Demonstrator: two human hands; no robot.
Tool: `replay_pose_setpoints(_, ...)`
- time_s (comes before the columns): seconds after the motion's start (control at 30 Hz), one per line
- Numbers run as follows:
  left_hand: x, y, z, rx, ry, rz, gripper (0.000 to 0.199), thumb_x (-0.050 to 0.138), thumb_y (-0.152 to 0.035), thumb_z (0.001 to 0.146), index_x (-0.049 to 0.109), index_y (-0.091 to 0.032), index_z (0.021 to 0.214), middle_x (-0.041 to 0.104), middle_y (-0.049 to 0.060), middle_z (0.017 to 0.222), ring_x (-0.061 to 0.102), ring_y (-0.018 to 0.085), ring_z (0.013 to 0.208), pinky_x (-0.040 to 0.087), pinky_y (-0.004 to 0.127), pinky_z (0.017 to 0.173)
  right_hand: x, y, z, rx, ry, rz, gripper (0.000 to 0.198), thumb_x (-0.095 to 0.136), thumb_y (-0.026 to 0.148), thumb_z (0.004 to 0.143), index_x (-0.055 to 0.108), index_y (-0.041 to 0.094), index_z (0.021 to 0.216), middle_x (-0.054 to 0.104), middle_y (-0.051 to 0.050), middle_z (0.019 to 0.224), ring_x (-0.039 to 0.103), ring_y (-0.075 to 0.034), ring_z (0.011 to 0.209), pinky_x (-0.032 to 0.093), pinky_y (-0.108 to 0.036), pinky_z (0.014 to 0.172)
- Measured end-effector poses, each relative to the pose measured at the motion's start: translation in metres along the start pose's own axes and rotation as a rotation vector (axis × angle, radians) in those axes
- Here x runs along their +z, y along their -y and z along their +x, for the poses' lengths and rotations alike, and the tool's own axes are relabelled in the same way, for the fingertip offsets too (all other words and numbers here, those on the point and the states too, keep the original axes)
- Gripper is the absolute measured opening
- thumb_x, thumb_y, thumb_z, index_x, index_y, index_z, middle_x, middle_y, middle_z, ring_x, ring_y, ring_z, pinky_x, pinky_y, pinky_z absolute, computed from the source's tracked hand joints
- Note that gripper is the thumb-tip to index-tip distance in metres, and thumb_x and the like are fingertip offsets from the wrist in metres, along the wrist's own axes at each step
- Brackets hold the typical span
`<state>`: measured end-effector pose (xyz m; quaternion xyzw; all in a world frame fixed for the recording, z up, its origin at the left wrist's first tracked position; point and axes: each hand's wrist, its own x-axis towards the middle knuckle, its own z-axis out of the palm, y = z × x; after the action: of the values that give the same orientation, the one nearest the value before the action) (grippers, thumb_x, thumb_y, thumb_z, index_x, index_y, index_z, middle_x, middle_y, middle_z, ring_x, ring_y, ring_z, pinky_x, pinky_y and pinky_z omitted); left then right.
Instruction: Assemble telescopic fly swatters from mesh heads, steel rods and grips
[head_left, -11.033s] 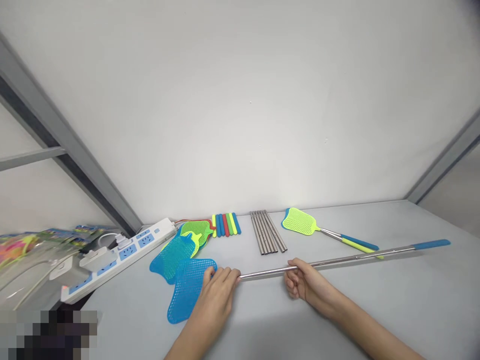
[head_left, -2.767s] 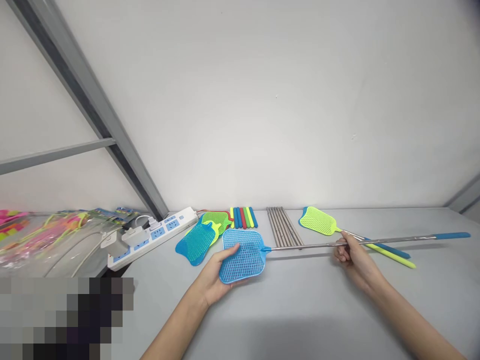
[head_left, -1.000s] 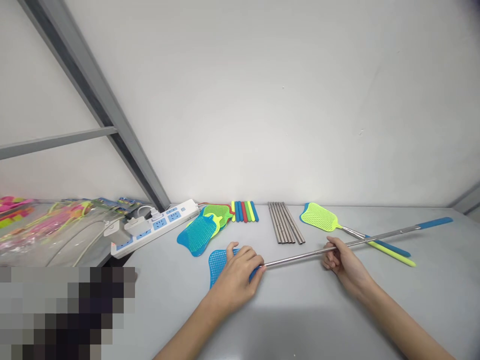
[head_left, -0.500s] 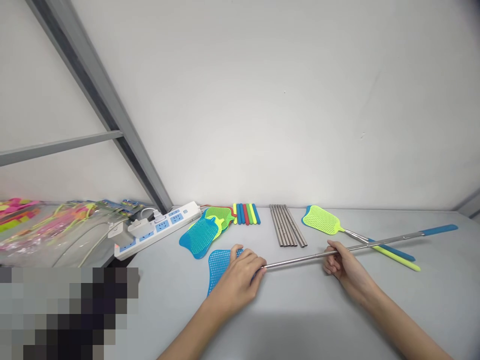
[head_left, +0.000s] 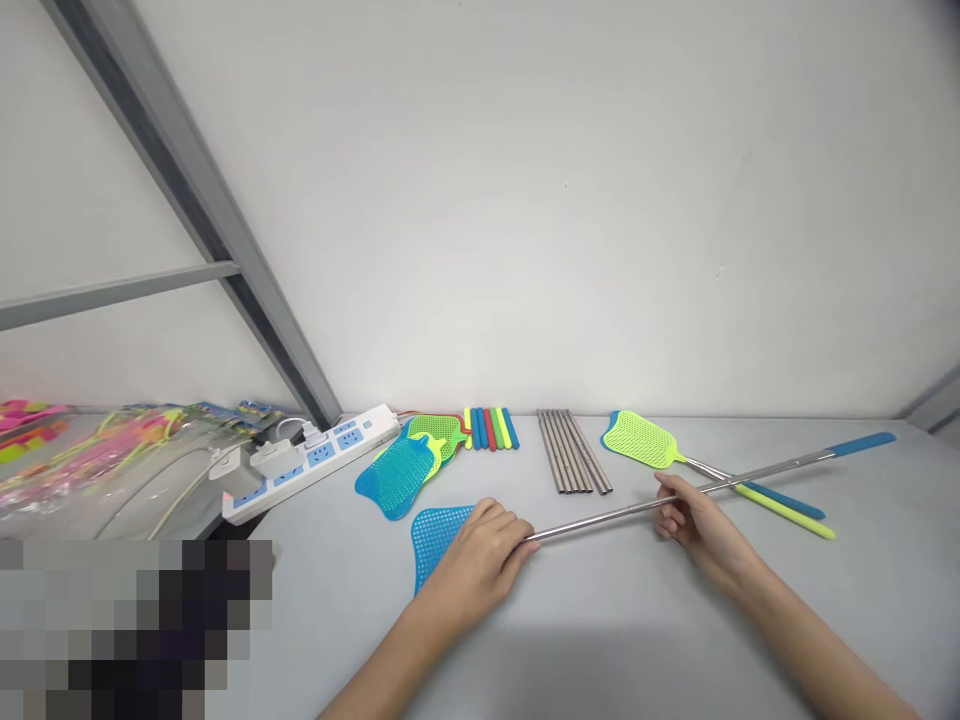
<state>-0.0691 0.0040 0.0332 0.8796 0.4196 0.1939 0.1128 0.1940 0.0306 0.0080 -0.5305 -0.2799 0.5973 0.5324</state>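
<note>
Here, a plain white wall (head_left: 525,200) rises beyond a long blue plastic fly swatter (head_left: 600,519) with a silvery metal rod, and a smooth grey counter (head_left: 600,620) spreads beneath it. Well left of the swatter, clear plastic bags (head_left: 105,460) hold pink, orange and yellow pieces. The counter's back edge meets the wall beyond the swatter; its grey surface runs on along the swatter's near side. The swatter's rod, drawn out, slants away to a blue grip (head_left: 864,444). The left hand (head_left: 480,560), closed palm-down where head and rod meet, partly hides the mesh; the right hand (head_left: 694,525) pinches the rod midway, other fingers curled. Beyond the swatter lie two shorter yellow-green and blue swatters (head_left: 639,440), a white power strip (head_left: 311,465), overlapping coloured mesh heads (head_left: 397,478), thin metal tubes (head_left: 564,452) and a row of small coloured grips (head_left: 491,430).
</note>
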Motion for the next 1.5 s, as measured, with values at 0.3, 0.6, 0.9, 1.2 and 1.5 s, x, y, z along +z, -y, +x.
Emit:
replay_pose_setpoints(0.3, -0.007, 0.001, -0.001, -0.002, -0.017, 0.017, 0.023, 0.033, -0.029, 0.084, 0.05, -0.019, 0.072, 0.051, 0.0, 0.068, 0.044, 0.013, 0.07, 0.033, 0.028, 0.07, -0.018, 0.013, 0.012, -0.074, -0.022, 0.169, 0.023, 0.054, 0.033, 0.069, 0.047, 0.016, 0.054, 0.036, 0.005, 0.045, 0.028, -0.006, 0.037, 0.031, -0.022, 0.037)
replay_pose_setpoints(0.6, -0.004, -0.005, -0.003, 0.024, 0.085, 0.051, 0.027, 0.028, -0.025, 0.085, 0.044, -0.019, 0.063, 0.052, -0.001, 0.061, 0.044, 0.013, 0.062, 0.032, 0.028, 0.064, -0.023, 0.02, 0.015, -0.039, 0.188, 0.632, 0.023, 0.043, 0.016, 0.076, 0.033, 0.019, 0.055, 0.03, 0.004, 0.051, 0.035, -0.009, 0.043, 0.038, -0.027, 0.044)
replay_pose_setpoints(0.9, 0.001, -0.013, -0.006, 0.036, 0.118, 0.063, 0.025, 0.028, -0.021, 0.084, 0.043, -0.019, 0.063, 0.051, -0.001, 0.061, 0.044, 0.013, 0.06, 0.033, 0.029, 0.069, -0.018, 0.007, 0.003, -0.157, 0.095, 0.733, 0.033, 0.041, 0.017, 0.078, 0.023, 0.019, 0.05, 0.015, 0.006, 0.043, 0.018, -0.007, 0.036, 0.024, -0.021, 0.034)
replay_pose_setpoints(1.2, 0.002, -0.012, -0.007, 0.049, 0.109, 0.042, 0.026, 0.027, -0.02, 0.084, 0.041, -0.019, 0.063, 0.049, -0.001, 0.06, 0.043, 0.013, 0.059, 0.032, 0.03, 0.068, -0.014, -0.002, 0.002, -0.2, 0.075, 0.704, 0.036, 0.043, 0.019, 0.077, 0.02, 0.019, 0.05, 0.016, 0.006, 0.042, 0.018, -0.007, 0.036, 0.022, -0.022, 0.034)
replay_pose_setpoints(1.5, 0.001, -0.012, -0.008, 0.037, 0.118, 0.022, 0.025, 0.027, -0.021, 0.084, 0.039, -0.019, 0.062, 0.049, -0.001, 0.06, 0.042, 0.012, 0.059, 0.032, 0.028, 0.068, -0.011, -0.005, 0.001, -0.16, 0.084, 0.802, 0.036, 0.042, 0.019, 0.079, 0.02, 0.019, 0.051, 0.016, 0.007, 0.042, 0.017, -0.007, 0.036, 0.024, -0.019, 0.033)
